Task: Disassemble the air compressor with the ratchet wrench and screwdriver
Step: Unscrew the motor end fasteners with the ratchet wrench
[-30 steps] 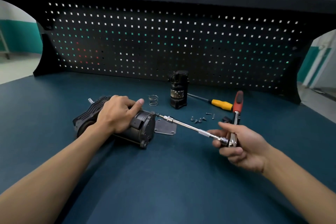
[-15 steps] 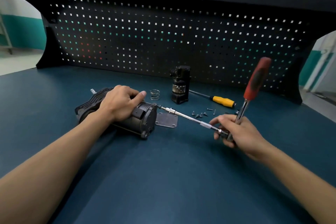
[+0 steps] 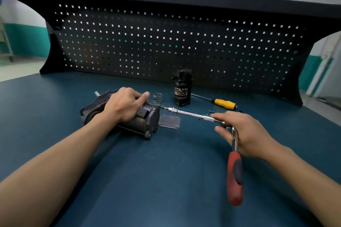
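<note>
The black air compressor [image 3: 147, 121] lies on its side on the blue bench. My left hand [image 3: 123, 104] grips its body from above. A ratchet wrench [image 3: 234, 175] with a red and black handle has a long silver extension bar [image 3: 191, 114] that reaches left to the compressor's end face. My right hand [image 3: 243, 132] holds the wrench at its head, fingers round the extension. The handle points down towards me. A yellow-handled screwdriver [image 3: 224, 103] lies behind my right hand.
A removed black compressor part [image 3: 182, 89] stands upright near the pegboard. A coil spring [image 3: 157, 97] lies beside my left hand. A flat metal plate [image 3: 169, 121] rests under the extension bar. Small screws [image 3: 211, 111] lie loose near the screwdriver.
The wrench handle has swung from pointing up and away, over to pointing down towards me. My right hand turned with it. My left hand and the compressor stayed put.
</note>
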